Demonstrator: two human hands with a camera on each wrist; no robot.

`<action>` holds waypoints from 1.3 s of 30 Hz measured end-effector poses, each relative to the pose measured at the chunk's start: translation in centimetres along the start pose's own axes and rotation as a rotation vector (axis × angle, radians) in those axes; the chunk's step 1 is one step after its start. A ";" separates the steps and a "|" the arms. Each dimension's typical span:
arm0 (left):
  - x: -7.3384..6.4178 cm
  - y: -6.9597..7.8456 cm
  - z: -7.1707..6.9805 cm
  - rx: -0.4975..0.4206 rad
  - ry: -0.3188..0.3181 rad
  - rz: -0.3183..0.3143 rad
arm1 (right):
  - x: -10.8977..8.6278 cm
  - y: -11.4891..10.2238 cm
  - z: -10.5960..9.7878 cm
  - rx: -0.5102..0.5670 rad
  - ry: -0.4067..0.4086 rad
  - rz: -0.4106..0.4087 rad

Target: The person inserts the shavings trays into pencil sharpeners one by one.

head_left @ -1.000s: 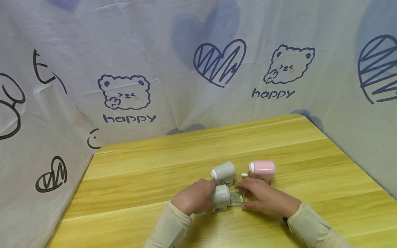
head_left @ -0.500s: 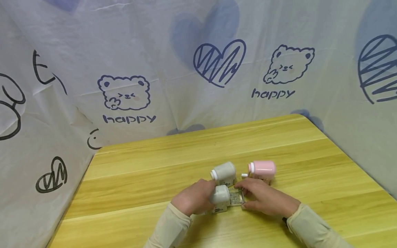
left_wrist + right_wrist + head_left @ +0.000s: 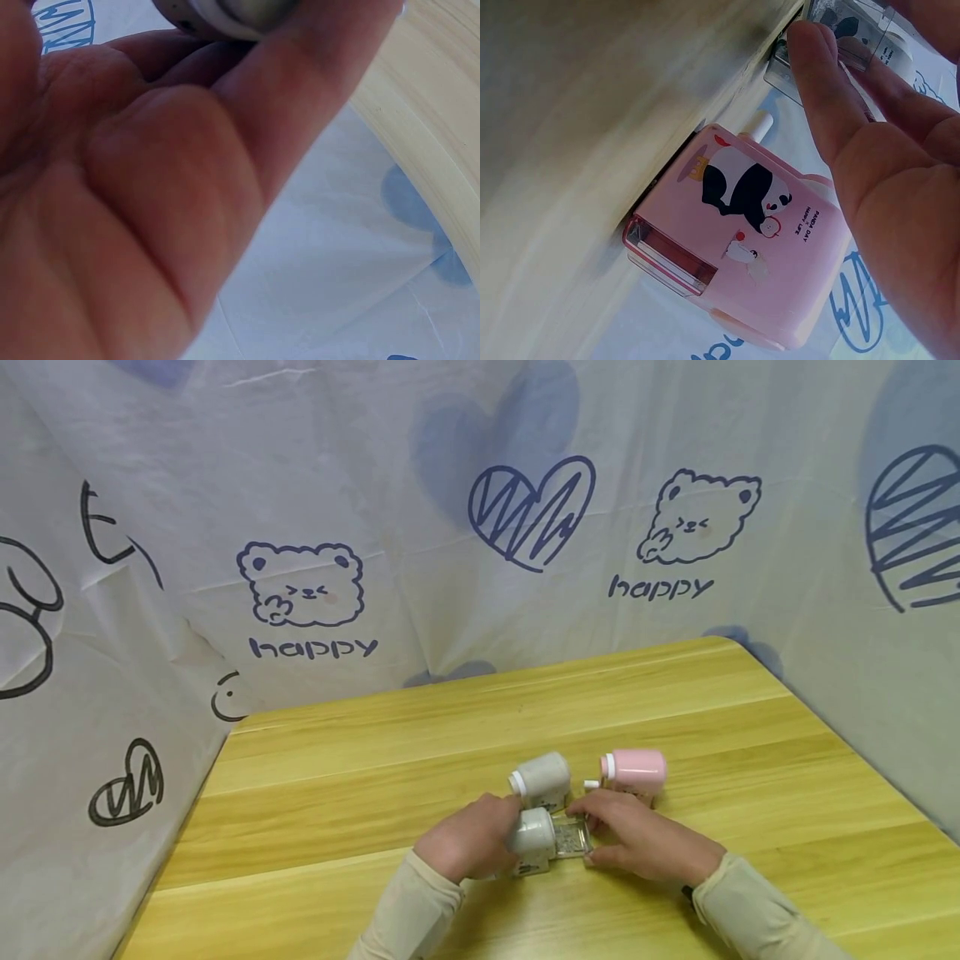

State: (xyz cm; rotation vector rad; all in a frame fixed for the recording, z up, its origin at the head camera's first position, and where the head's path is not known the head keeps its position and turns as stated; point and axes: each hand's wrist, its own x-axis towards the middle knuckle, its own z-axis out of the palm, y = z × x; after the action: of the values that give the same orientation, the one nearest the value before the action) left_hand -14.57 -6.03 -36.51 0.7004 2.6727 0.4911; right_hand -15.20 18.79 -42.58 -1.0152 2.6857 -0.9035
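My left hand (image 3: 471, 837) grips a white crank pencil sharpener (image 3: 535, 829) from its left side, on the table. From its right side sticks out a clear shavings drawer (image 3: 572, 840) with grey bits in it. The drawer's outer end is pinched between the thumb and fingers of my right hand (image 3: 647, 837). In the right wrist view, the fingertips (image 3: 806, 37) lie along the drawer's clear wall. Only a rounded end of the white sharpener shows in the left wrist view, where the palm and fingers cover the rest.
Right behind the white sharpener stands a grey sharpener (image 3: 543, 778). A pink sharpener (image 3: 636, 767) with a panda print, a clear drawer and a white crank knob (image 3: 592, 784) is close beyond my right hand. Printed white cloth (image 3: 450, 527) surrounds the wooden table (image 3: 360, 793) at the back and sides.
The white sharpener has edged very slightly left, and a little more of the clear drawer shows. Both hands keep their grip in nearly the same place.
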 end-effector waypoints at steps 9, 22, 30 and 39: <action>0.1 0.0 0.2 0.028 0.001 0.005 | -0.1 0.1 -0.1 -0.020 -0.001 -0.027; 0.1 0.1 0.2 0.011 -0.009 -0.013 | 0.0 0.2 0.1 -0.024 0.006 -0.022; 0.1 0.2 0.1 0.028 -0.008 -0.018 | 0.0 0.3 0.2 -0.018 0.013 -0.007; 0.1 0.1 0.1 0.037 -0.003 -0.015 | 0.0 0.3 0.2 -0.006 0.011 0.001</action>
State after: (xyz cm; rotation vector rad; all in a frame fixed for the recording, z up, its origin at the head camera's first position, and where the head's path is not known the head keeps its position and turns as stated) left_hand -14.55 -5.81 -36.60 0.6904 2.6889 0.4376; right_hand -15.34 18.86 -42.97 -1.0127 2.6989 -0.9039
